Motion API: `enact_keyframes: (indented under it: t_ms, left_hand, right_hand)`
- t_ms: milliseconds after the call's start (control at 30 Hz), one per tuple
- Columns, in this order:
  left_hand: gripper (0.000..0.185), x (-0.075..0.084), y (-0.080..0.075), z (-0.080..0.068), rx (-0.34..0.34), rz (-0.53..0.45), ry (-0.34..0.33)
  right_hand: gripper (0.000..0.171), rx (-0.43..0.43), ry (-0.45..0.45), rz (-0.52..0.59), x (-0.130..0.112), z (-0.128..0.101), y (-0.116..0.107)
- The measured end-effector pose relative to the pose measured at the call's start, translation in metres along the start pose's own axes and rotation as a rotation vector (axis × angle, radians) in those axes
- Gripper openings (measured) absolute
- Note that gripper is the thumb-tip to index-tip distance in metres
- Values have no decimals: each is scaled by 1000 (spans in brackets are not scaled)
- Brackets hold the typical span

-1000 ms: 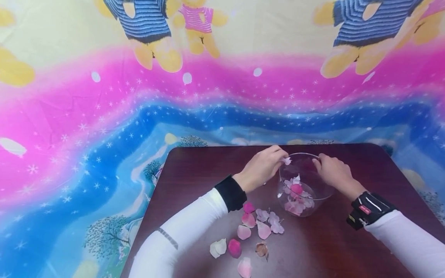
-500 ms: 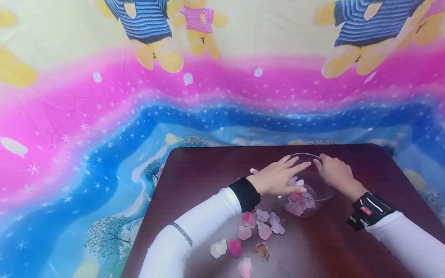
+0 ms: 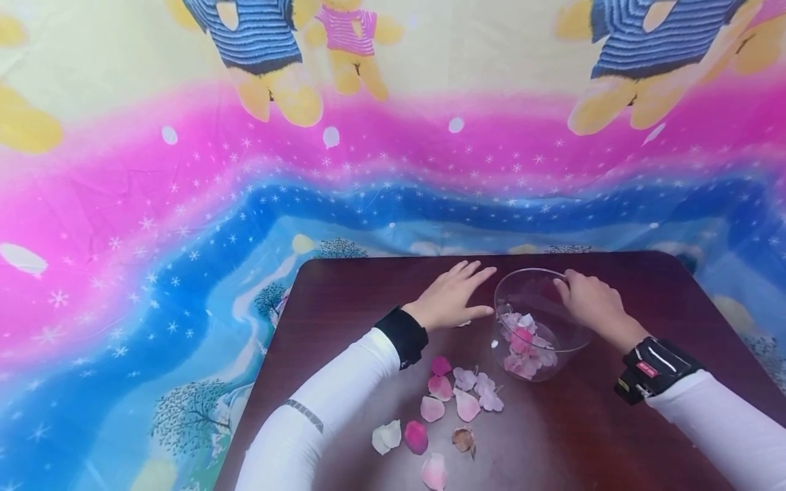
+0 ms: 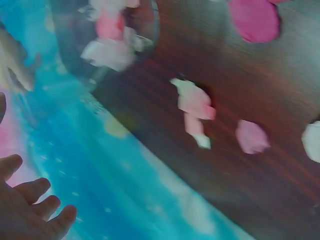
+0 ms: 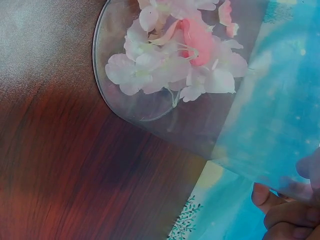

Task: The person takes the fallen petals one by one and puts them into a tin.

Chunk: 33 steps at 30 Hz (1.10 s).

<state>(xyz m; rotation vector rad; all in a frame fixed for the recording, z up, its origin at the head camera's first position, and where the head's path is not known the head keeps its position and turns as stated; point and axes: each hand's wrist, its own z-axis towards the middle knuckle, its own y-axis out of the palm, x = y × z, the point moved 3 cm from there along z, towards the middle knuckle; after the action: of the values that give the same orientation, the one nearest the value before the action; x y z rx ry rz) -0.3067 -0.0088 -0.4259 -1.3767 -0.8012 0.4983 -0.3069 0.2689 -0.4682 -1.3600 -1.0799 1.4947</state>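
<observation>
A clear glass bowl [image 3: 568, 339] stands tilted on the dark wooden table [image 3: 362, 293], with pink and white petals [image 3: 522, 344] in its bottom. My right hand [image 3: 583, 296] grips the bowl's far right rim with curled fingers [image 5: 282, 212]. Just left of the bowl, my left hand [image 3: 469, 290] lies low over the table with straight fingers [image 4: 32, 210] and holds nothing. A pale petal edge [image 3: 464, 324] peeks out under its palm. In the right wrist view the petals [image 5: 172, 62] show through the glass [image 5: 145, 112].
Several loose pink and white petals [image 3: 445, 409] lie scattered on the table in front of the bowl, near my left forearm. A bright printed cloth [image 3: 184, 239] hangs behind and around the table. The table's far edge runs just beyond both hands.
My left hand carried a petal over the bowl, reached in with open fingers, then drew back left onto the table. The right hand kept its grip on the rim.
</observation>
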Motion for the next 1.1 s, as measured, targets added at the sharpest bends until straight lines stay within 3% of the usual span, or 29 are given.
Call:
enact_keyframes:
  t_ms: [267,633,900,1100]
  left_hand:
    - [74,-32,13,-7,5,-87,-119]
    - [70,-62,32,-9,21,-90,-215]
    - [65,-70,58,-1,4,7,-246]
    - [56,-61,91,3,-29,150,-191]
  right_hand:
    - [38,-8,3,-8,-1,0,0]
    - [39,-14,0,-4,-2,1,-2]
    - [40,-20,4,0,-8,4,-1]
    - [41,-24,8,-7,-7,6,0]
